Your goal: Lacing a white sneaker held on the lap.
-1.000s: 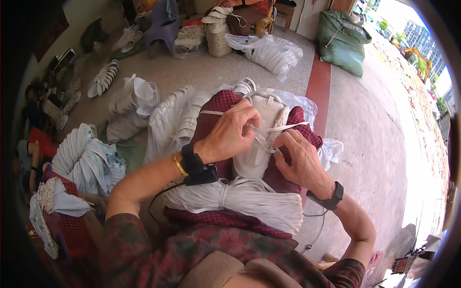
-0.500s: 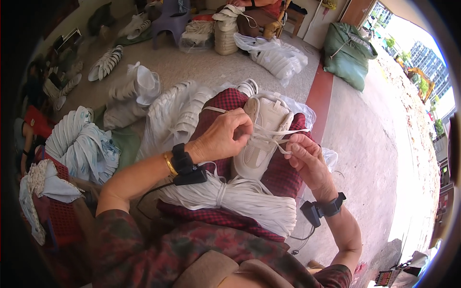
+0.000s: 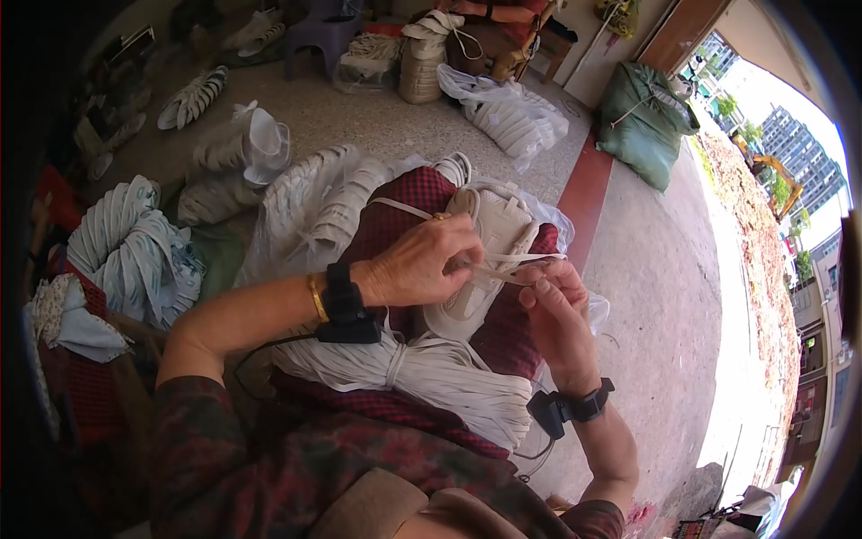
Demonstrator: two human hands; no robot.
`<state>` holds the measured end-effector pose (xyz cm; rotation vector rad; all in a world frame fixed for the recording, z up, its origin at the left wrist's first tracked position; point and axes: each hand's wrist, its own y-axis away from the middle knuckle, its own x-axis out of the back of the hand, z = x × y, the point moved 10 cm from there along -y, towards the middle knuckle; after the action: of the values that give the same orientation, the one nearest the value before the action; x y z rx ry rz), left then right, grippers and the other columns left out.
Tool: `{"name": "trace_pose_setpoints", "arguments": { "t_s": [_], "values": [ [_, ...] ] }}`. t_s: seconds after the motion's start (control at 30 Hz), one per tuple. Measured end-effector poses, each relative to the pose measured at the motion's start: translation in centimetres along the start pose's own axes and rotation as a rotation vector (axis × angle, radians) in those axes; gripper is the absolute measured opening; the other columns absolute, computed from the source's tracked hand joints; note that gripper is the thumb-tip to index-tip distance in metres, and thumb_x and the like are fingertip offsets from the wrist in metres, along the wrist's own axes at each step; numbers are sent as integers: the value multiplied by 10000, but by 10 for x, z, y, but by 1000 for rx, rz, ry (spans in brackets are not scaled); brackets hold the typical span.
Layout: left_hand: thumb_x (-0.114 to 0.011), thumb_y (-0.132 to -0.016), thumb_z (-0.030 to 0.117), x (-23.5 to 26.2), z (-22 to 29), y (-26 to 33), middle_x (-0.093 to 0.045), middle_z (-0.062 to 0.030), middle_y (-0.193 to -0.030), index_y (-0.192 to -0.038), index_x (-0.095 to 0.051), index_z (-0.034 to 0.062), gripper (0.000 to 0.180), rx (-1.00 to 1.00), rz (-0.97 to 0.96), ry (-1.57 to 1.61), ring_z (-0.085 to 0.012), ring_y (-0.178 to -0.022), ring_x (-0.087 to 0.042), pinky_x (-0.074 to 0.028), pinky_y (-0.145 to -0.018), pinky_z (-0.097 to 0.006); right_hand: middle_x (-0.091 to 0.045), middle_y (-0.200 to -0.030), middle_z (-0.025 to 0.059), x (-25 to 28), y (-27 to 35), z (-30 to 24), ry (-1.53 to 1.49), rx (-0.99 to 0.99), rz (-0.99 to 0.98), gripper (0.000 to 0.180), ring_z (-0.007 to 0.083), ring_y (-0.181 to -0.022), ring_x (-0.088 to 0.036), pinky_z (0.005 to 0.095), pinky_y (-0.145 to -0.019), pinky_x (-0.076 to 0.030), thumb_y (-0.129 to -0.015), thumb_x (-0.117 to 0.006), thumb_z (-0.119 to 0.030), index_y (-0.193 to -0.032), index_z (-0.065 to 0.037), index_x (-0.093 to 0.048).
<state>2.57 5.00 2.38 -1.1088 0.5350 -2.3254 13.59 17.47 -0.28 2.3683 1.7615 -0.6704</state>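
Note:
A white shoe upper (image 3: 496, 218) lies across my lap on a red-and-black checked cloth (image 3: 395, 220). My left hand (image 3: 433, 260) is closed over its left side, fingertips pinching a white shoelace (image 3: 492, 272). The lace runs taut to my right hand (image 3: 558, 301), whose thumb and fingers pinch it beside the upper's right edge. Another stretch of lace passes above that one, and one more trails left from behind my left hand. Below the upper, nearer my body, rests a tied bundle of white laces (image 3: 458, 388). My hands hide part of the upper's lacing area.
Plastic-wrapped stacks of white uppers (image 3: 310, 202) stand on the floor ahead and left. A white-and-blue stack (image 3: 135, 247) sits further left, near a red basket (image 3: 94, 395). Beyond are a green sack (image 3: 642, 126), a purple chair (image 3: 321, 40) and a seated person (image 3: 498, 36).
My left hand has moved slightly down and right across the upper. My right hand has come a little lower, and the lace between them has shifted downward. The view has tilted slightly.

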Motion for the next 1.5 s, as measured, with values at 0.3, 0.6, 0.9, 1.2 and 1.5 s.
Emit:
{"name": "trace_pose_setpoints", "arguments": {
  "t_s": [0.3,0.6,0.9,1.2,1.5],
  "values": [
    [-720,-747,-6,-3,4,-2,-589,-83,-846,-923,-622,39,207,57,-25,-123,-234,-730,-621,-504,-697,-374,-743,-1079,69,29,-2,-3,131,16,144,186,69,-863,-641,210,-731,-481,-966,-657,-45,-1148,-38,-693],
    [-750,-759,19,6,-8,14,-643,-114,-838,-899,-616,-10,195,45,5,-2,-240,-801,-666,-535,-713,-342,-700,-1091,99,38,6,-35,1030,166,181,282,137,-794,-655,292,-681,-538,-864,-545,45,-1110,4,-676],
    [-725,-795,14,6,-23,17,-670,-97,-834,-931,-631,5,166,242,14,149,-189,-772,-676,-536,-683,-328,-598,-985,104,-74,0,-18,1528,375,-195,242,303,-999,-570,402,-788,-524,-787,-755,-92,-1019,-50,-697],
    [-678,-779,10,0,-19,14,-610,-97,-699,-963,-632,8,189,125,-8,154,-226,-643,-626,-502,-633,-374,-635,-742,90,-50,-23,-8,1028,-98,-257,245,125,-602,-547,311,-603,-473,-1010,-590,-209,-932,22,-617],
    [-717,-795,45,-13,-10,2,-509,-22,-615,-926,-650,9,152,231,-136,199,-122,-549,-500,-412,-535,-311,-626,-760,-19,-34,-7,-48,898,127,-104,66,44,-677,-558,212,-598,-429,-936,-652,-75,-973,-30,-623]
  ]
}}
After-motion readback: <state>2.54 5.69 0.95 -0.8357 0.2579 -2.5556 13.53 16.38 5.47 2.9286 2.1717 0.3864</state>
